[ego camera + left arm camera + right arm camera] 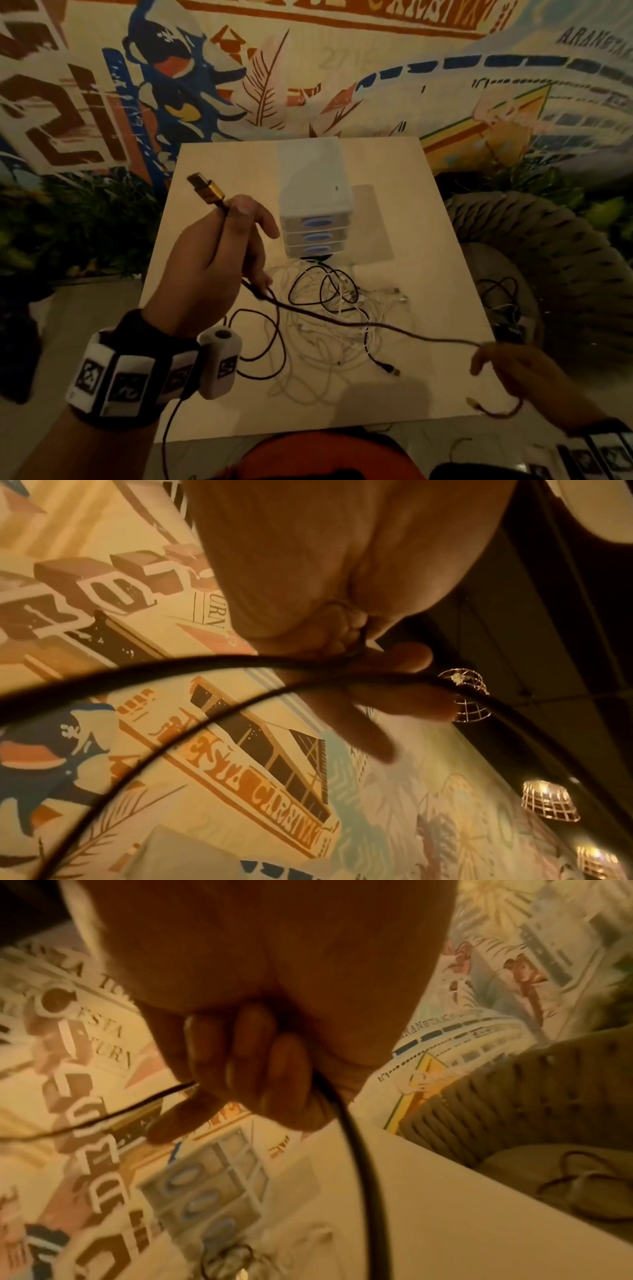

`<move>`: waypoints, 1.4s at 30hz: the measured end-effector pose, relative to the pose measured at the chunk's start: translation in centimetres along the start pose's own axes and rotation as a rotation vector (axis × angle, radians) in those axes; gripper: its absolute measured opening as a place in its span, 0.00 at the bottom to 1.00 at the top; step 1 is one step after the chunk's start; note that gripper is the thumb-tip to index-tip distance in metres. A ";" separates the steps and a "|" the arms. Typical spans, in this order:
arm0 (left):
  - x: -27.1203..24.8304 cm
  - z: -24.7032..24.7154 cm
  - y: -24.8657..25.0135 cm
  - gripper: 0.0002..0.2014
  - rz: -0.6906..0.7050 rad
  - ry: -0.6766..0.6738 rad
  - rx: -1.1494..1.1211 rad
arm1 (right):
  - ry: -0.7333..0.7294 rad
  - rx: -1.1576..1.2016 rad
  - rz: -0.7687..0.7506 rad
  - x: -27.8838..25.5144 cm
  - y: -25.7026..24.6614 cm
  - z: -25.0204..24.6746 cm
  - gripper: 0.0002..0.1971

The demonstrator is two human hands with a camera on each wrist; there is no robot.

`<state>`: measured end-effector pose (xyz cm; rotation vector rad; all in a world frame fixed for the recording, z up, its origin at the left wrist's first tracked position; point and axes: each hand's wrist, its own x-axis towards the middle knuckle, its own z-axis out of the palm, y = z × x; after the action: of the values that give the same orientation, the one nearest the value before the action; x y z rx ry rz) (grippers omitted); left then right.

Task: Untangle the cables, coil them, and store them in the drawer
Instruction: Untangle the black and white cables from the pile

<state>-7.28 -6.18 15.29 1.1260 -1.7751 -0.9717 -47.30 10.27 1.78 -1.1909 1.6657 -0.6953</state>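
Head view, wall mural point(445, 51) lettered "ARAN…" at 1 o'clock, raised left hand point(219, 260) gripping dark braided cable with gold plug point(342, 320), right hand point(513, 370) at 4 o'clock pinching its far end, white three-drawer plastic unit point(310, 198) at 12 behind tangled black and white cables point(329, 325) on pale wooden table point(428, 240).

Right hand point(507, 368) blurred at the head view's lower right, its grip on the dark cable point(376, 325) unclear there; tangled cables point(329, 308) too fine to separate.
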 end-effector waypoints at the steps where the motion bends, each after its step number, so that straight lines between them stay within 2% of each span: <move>1: -0.1 0.3 0.3 0.21 0.004 -0.052 0.000 | -0.055 -0.016 0.046 -0.7 0.8 0.2 0.38; 3: -0.2 0.8 0.3 0.21 0.019 -0.103 0.041 | -0.113 -0.048 0.123 -1.7 2.5 0.7 0.33; 5: -0.2 1.0 0.2 0.21 0.041 -0.082 0.103 | -0.094 -0.058 0.179 -2.2 4.6 0.7 0.31; 8: -0.4 0.4 0.0 0.21 0.039 -0.017 0.062 | -0.099 -0.061 0.306 -2.9 8.2 0.3 0.39; 9: -0.4 0.1 -0.1 0.18 0.030 -0.015 0.041 | -0.144 -0.053 0.367 -3.0 9.5 0.5 0.38; 11: -0.4 -0.3 -0.3 0.11 -0.011 -0.025 0.010 | -0.278 -0.090 0.452 -3.3 11.4 1.8 0.24; 13: -0.4 -0.2 -1.0 0.12 -0.059 -0.031 -0.004 | -0.375 -0.140 0.475 -3.3 12.9 3.3 0.14; 15: -0.6 0.1 -1.8 0.12 -0.100 -0.037 -0.007 | -0.428 -0.196 0.473 -3.0 13.3 5.1 0.09; 19: -1.2 1.1 -3.1 0.08 -0.186 -0.045 -0.018 | -0.547 -0.400 0.445 -1.2 13.9 8.3 0.05; 21: -1.6 1.3 -3.1 0.15 -0.203 -0.087 -0.005 | -0.628 -0.519 0.413 -0.3 13.6 9.5 0.04; 23: -1.9 1.3 -2.8 0.20 -0.222 -0.134 -0.041 | -0.652 -0.598 0.348 0.4 12.1 10.1 0.07; 25: -2.3 1.6 -2.5 0.20 -0.276 -0.193 -0.137 | -0.637 -0.639 0.262 0.9 8.9 10.0 0.10; 27: -2.7 2.2 -2.0 0.20 -0.262 -0.239 -0.172 | -0.571 -0.649 0.126 1.5 4.0 9.7 0.07; 28: -2.7 2.5 -1.9 0.20 -0.228 -0.257 -0.121 | -0.516 -0.623 0.026 1.9 1.2 9.6 0.06; 32: -2.3 3.9 -1.8 0.21 -0.100 -0.364 0.002 | -0.307 -0.373 -0.409 3.9 -10.5 10.7 0.26; 34: -1.9 4.2 -1.5 0.20 -0.057 -0.336 -0.013 | -0.278 -0.283 -0.580 5.1 -14.5 12.7 0.28; 35: -1.8 4.1 -1.2 0.20 -0.052 -0.306 -0.064 | -0.292 -0.238 -0.627 5.6 -15.7 14.0 0.26; 37: -1.5 3.8 -1.4 0.20 -0.007 -0.224 -0.082 | -0.335 -0.176 -0.659 6.4 -16.3 16.6 0.12; 38: -1.3 3.3 -2.0 0.20 0.020 -0.181 -0.063 | -0.366 -0.161 -0.629 6.7 -16.0 17.7 0.10; 40: -1.0 2.4 -2.1 0.19 0.034 -0.074 -0.050 | -0.467 -0.135 -0.471 6.8 -14.0 19.0 0.17; 42: -0.7 1.3 -2.6 0.18 0.028 0.027 -0.038 | -0.508 -0.119 -0.330 6.5 -11.7 18.9 0.20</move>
<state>-7.46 -6.04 12.31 1.0835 -1.7395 -0.9655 -25.98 1.28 1.79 -1.5948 1.1101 -0.4397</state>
